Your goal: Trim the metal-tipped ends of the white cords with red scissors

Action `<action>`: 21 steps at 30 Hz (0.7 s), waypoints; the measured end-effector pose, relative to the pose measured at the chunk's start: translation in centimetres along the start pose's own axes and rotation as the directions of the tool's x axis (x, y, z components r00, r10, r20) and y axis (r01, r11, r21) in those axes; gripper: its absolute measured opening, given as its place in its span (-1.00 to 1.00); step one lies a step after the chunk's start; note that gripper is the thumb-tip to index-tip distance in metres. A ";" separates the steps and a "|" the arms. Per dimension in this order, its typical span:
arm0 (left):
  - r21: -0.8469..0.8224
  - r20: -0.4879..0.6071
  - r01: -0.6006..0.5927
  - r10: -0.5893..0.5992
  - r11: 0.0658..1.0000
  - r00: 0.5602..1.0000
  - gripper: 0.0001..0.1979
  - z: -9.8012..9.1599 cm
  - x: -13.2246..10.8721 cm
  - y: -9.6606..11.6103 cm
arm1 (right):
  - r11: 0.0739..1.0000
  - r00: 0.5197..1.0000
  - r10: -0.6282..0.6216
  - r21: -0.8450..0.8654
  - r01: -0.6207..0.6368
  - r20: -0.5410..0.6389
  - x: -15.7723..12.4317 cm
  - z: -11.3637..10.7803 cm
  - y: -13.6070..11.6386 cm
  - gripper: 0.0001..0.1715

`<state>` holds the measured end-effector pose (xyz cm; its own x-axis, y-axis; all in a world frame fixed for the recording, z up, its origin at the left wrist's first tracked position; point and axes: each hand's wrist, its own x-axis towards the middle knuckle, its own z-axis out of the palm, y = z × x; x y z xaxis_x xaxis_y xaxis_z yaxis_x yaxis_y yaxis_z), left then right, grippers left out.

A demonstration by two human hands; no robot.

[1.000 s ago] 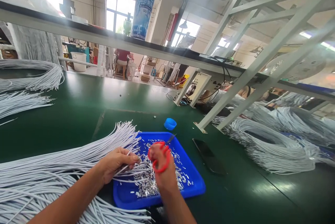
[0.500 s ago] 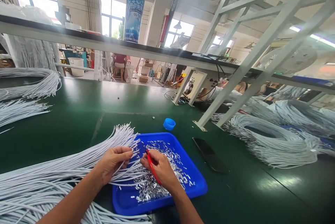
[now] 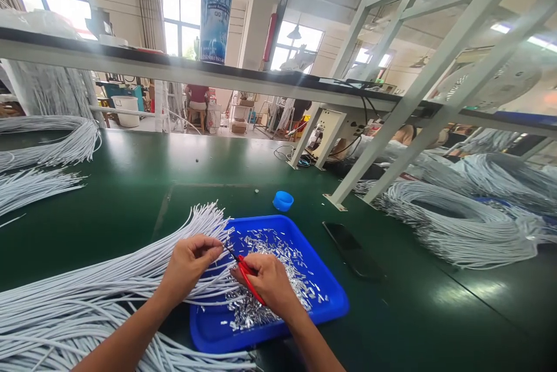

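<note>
My left hand [image 3: 194, 259] has thumb and forefinger pinched on the end of a white cable at the tip of a large bundle of white cables [image 3: 130, 270]. Red-handled scissors [image 3: 249, 280] are in my right hand [image 3: 272, 282], their thin dark blades reaching toward my left fingertips. Whether the blades touch the cable end is too small to tell. Both hands are over a blue tray [image 3: 322, 279], where many small shiny silver pieces [image 3: 278, 256] lie scattered and heaped. Some of the cable ends hang over the tray's left side.
Beyond the tray sits a blue ring-shaped cap [image 3: 283, 202], with a dark phone [image 3: 352, 250] to the right. More cable coils lie at the left [image 3: 73, 140] and right [image 3: 470, 227]. Slanted metal legs [image 3: 369, 157] and a raised shelf [image 3: 261, 82] bearing a spray can [image 3: 216, 18] stand behind.
The scissors have turned, and their blades now extend to my left fingertips. My left hand has risen slightly toward them. The camera view has shifted a little.
</note>
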<state>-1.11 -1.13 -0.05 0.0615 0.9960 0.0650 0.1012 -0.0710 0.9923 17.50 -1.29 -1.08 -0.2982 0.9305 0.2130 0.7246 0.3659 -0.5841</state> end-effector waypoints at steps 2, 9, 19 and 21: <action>0.093 -0.043 -0.078 0.083 0.993 0.996 -0.78 0.0 0.1 -0.2 | 1.000 1.000 0.013 -0.013 -0.013 -0.004 0.0 0.0 -0.1 -0.47; -0.221 0.189 0.202 -0.161 0.954 0.969 -0.71 -0.3 -0.1 0.5 | 0.998 1.000 -0.020 0.054 0.020 -0.002 0.1 0.7 -0.4 -0.49; -0.135 0.223 0.177 -0.144 0.975 0.964 -0.69 -0.1 -0.1 1.1 | 0.706 0.978 0.207 0.688 -0.165 0.023 0.3 -1.1 -0.3 -0.70; -0.059 0.301 0.124 -0.101 0.990 0.948 -0.70 0.1 -0.2 1.1 | 0.537 0.969 0.234 0.820 -0.199 0.081 0.2 -0.6 -1.0 -0.68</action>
<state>-0.93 -1.44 1.06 0.3467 0.9354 -0.0702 0.0488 0.0568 0.9972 17.11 -1.48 0.06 -0.1699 0.9855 0.0059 -0.0611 -0.0045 -0.9981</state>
